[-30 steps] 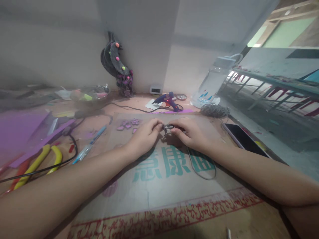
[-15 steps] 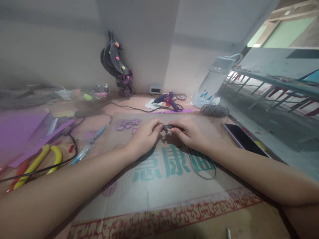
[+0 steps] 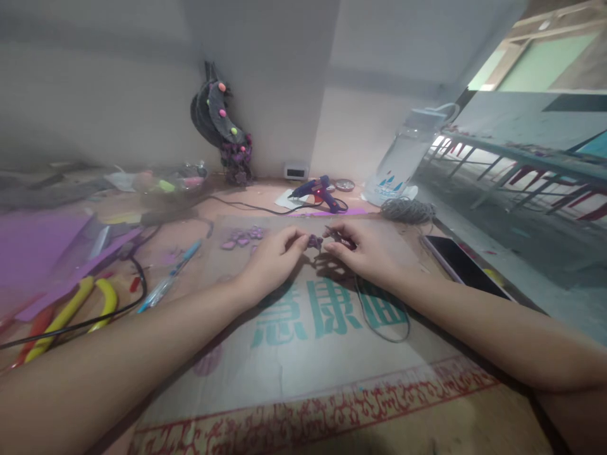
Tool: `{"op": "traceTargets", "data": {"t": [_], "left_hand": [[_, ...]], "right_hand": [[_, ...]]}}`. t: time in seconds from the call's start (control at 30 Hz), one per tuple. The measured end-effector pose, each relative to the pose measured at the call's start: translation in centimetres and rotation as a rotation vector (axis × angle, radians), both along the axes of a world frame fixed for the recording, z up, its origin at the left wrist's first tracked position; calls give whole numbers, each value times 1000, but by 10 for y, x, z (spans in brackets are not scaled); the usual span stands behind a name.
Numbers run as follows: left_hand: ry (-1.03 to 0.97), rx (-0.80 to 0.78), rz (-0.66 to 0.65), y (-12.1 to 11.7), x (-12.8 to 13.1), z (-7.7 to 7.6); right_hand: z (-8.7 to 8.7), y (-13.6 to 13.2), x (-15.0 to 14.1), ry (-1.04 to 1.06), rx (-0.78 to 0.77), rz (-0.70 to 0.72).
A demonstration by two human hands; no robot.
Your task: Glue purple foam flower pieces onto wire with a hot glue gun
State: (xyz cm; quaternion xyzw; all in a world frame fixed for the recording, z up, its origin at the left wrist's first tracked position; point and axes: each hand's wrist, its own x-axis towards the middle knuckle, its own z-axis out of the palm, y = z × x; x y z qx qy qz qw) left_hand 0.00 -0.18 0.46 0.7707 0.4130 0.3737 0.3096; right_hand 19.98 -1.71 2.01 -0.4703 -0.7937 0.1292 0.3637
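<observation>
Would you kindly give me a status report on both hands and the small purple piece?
Left hand pinches small purple piece. Right hand close by, holding dark item, too blurred to name. Gray cord loop near right hand.

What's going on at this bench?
A person is working with both hands over a printed sheet. The left hand pinches a small purple piece. The right hand is close beside it, a dark object at its fingers, too unclear to name. More purple pieces lie to the left; a glue gun lies behind.
</observation>
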Motion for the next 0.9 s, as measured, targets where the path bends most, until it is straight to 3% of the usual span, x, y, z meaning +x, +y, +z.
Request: {"op": "traceTargets", "data": {"t": [0.33,0.53,0.8,0.9], "left_hand": [[4,-15,-86,-3,2,2],[-16,-88,-103,-5,1,2],[-62,-98,-23,-4,2,5],[-45,-92,-14,-4,1,5]], "right_hand": [[-6,3,-1,126,-193,39],[-4,2,-2,125,-206,64],[-7,6,-2,98,-187,44],[-10,5,-1,63,-106,40]]}}
